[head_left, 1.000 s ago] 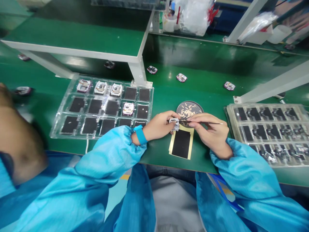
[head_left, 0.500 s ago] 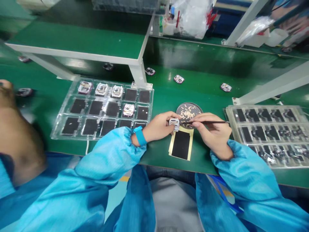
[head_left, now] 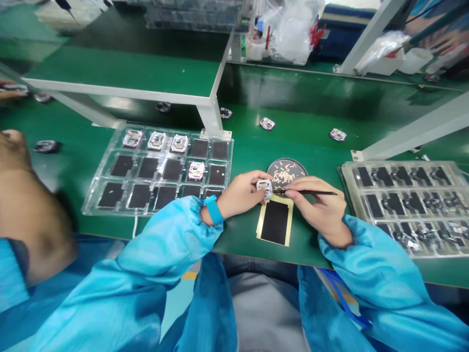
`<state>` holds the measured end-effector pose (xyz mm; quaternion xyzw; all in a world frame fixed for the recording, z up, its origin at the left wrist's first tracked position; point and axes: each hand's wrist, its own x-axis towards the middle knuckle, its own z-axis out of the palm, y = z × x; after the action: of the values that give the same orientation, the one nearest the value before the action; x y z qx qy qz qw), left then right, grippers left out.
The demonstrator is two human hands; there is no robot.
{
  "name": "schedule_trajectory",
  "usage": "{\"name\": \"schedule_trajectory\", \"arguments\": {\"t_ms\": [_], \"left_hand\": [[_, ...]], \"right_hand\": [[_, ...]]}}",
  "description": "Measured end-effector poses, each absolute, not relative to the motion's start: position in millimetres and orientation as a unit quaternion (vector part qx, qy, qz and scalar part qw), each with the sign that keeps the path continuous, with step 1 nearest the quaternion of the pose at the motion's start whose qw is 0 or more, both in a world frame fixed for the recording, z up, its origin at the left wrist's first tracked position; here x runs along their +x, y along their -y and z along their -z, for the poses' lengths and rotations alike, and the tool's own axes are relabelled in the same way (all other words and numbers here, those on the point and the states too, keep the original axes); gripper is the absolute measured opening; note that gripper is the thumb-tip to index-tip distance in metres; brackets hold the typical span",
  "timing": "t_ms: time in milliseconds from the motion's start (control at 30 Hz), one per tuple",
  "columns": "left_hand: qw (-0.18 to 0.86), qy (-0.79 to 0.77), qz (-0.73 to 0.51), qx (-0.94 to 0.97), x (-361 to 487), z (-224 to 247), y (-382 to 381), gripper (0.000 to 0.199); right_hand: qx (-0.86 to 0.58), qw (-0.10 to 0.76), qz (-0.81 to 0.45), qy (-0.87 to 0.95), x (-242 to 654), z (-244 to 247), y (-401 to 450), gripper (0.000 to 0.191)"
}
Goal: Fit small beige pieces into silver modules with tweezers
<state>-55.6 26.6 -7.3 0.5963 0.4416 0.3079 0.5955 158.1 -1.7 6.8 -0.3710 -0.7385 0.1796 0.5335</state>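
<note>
My left hand (head_left: 240,194) pinches a small silver-and-white metal module (head_left: 264,188) between thumb and fingers. My right hand (head_left: 318,209) grips a slim pair of dark tweezers (head_left: 307,192), their tip reaching to the module's right side. Just behind both hands lies a round perforated dish (head_left: 287,174) holding many tiny tan parts. Below the hands, a black pad on a cream backing sheet (head_left: 274,222) rests on the green bench. Fingers hide part of the module.
A clear compartment tray (head_left: 157,171) with black pads and several modules lies to the left, and a grey tray of parts (head_left: 403,208) to the right. White bench legs and loose modules stand beyond. A blurred co-worker's body part (head_left: 29,210) fills the lower left.
The whole scene has drifted slightly down in view. The right hand has shifted a little, with the tweezers staying at the module. The left hand keeps its hold.
</note>
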Motion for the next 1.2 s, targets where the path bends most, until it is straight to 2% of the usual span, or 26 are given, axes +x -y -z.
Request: {"name": "schedule_trajectory", "arguments": {"t_ms": [200, 400, 567, 667, 733, 900, 1033, 1200], "left_hand": [[0.588, -0.459, -0.321, 0.583, -53.8, 2.3, -25.5, 0.039], [0.587, -0.469, -0.323, 0.575, -53.0, -0.8, -24.4, 0.038], [0.592, -0.455, -0.343, 0.571, -56.3, 3.1, -27.3, 0.039], [0.607, -0.443, -0.338, 0.567, -57.5, 2.2, -28.3, 0.038], [0.635, -0.425, -0.334, 0.552, -56.8, -0.1, -27.6, 0.038], [0.720, -0.355, -0.326, 0.500, -52.7, -7.8, -23.8, 0.039], [0.753, -0.333, -0.325, 0.465, -51.7, -11.6, -22.4, 0.041], [0.769, -0.325, -0.318, 0.449, -53.1, -12.0, -23.0, 0.040]], "right_hand": [[-0.379, 0.529, -0.154, 0.744, 156.2, -9.3, 6.5, 0.025], [-0.390, 0.532, -0.184, 0.729, 154.0, -7.4, 6.8, 0.019], [-0.427, 0.523, -0.337, 0.656, 161.9, -10.0, 2.0, 0.003], [-0.423, 0.495, -0.442, 0.617, 169.7, -16.3, -3.5, 0.011], [-0.411, 0.504, -0.461, 0.604, 172.3, -19.9, -5.5, 0.012], [-0.357, 0.578, -0.364, 0.638, 166.0, -19.1, -3.0, 0.007], [-0.342, 0.564, -0.278, 0.698, 160.9, -14.1, -0.4, 0.012], [-0.350, 0.568, -0.270, 0.694, 159.9, -10.9, 0.2, 0.011]]}}
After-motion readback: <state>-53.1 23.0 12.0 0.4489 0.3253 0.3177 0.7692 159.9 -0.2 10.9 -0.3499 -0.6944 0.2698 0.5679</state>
